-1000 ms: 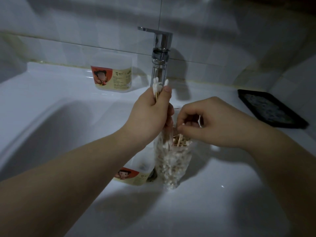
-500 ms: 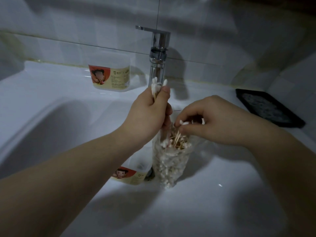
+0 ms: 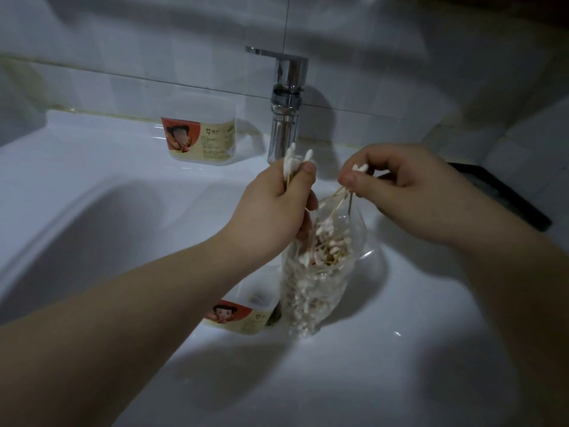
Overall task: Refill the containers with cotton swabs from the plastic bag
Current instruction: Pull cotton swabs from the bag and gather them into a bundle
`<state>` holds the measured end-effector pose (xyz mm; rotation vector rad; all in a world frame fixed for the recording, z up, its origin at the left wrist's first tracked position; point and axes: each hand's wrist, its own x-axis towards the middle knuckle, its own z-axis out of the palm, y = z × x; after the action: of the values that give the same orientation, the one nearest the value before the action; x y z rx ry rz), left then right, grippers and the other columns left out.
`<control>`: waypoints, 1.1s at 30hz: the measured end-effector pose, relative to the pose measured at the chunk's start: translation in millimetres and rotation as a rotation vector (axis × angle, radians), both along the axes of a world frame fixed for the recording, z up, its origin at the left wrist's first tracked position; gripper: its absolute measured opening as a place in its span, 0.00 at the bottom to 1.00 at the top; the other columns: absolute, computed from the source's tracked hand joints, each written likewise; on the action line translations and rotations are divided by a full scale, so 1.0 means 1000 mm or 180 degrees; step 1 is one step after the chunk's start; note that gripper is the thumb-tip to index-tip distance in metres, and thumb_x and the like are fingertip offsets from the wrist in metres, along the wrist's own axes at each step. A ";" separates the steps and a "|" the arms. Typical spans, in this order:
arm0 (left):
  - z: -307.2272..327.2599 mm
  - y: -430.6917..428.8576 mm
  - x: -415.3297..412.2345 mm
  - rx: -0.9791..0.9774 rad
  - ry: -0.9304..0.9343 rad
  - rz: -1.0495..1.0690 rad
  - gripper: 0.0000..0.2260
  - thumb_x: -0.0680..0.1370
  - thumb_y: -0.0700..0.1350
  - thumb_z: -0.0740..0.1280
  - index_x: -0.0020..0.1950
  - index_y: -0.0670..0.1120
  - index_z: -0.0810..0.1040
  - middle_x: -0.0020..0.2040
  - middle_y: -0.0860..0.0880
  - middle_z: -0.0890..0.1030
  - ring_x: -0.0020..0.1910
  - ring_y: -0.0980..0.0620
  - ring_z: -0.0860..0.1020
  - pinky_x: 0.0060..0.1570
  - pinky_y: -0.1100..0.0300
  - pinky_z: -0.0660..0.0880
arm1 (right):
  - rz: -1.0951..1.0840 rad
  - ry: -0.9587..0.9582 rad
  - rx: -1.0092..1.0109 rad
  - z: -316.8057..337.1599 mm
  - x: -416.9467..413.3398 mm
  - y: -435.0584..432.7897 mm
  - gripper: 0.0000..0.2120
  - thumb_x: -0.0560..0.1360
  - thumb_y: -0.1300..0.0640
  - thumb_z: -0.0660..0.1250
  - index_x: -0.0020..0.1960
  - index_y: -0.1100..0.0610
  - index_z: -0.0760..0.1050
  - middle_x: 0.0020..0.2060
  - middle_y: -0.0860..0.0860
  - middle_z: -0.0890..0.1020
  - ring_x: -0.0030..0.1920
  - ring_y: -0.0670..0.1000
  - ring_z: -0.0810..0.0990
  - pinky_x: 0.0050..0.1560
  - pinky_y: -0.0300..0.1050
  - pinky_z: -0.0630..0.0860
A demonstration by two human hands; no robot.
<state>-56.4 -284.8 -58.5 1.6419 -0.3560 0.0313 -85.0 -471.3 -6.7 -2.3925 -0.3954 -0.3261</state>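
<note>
Right hand (image 3: 400, 183) was down in the mouth of the plastic bag (image 3: 314, 291) half a second ago. Now it's up and clear, pinching a few swabs (image 3: 359, 167) by their tips, sticks trailing toward the bag opening. Left hand (image 3: 277, 208) unchanged: clamped on an upright swab bundle (image 3: 292, 161), lower fingers apparently also on the bag's rim, can't confirm.

Bag stands in the sink (image 3: 92, 226) basin, below the faucet (image 3: 286, 118), still mostly full. One container (image 3: 243, 317) sits just beside it, partly hidden under the left forearm. A second container (image 3: 200, 143) sits at the counter's (image 3: 92, 143) back edge.

Read: still collecting a batch, nothing loaded into either container yet. Likely next is merging this pinch into the left-hand bundle.
</note>
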 end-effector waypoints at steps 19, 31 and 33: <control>0.002 0.006 0.000 0.0342 -0.0655 -0.0501 0.09 0.82 0.40 0.68 0.42 0.41 0.74 0.42 0.49 0.87 0.43 0.54 0.86 0.43 0.50 0.84 | 0.0064 0.0041 0.1274 -0.002 -0.004 0.013 0.06 0.81 0.61 0.67 0.53 0.56 0.83 0.31 0.47 0.81 0.31 0.46 0.79 0.34 0.41 0.78; 0.002 0.005 0.005 0.0061 -0.0434 -0.0257 0.11 0.85 0.39 0.59 0.50 0.53 0.77 0.37 0.52 0.82 0.34 0.54 0.80 0.39 0.57 0.81 | -0.0323 0.0126 0.2160 -0.002 0.010 0.002 0.11 0.83 0.60 0.65 0.45 0.53 0.83 0.36 0.49 0.81 0.39 0.47 0.81 0.36 0.40 0.77; 0.003 0.005 0.006 0.0070 -0.0452 -0.0090 0.11 0.86 0.43 0.59 0.47 0.49 0.78 0.33 0.54 0.79 0.31 0.53 0.78 0.38 0.53 0.80 | -0.0198 0.0204 0.1956 -0.004 0.008 0.004 0.09 0.83 0.60 0.65 0.48 0.53 0.83 0.36 0.50 0.81 0.39 0.47 0.80 0.37 0.40 0.78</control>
<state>-50.0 -279.8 -55.9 1.6604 -0.4893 0.1236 -76.8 -466.9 -10.8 -1.8083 -0.1573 -0.3396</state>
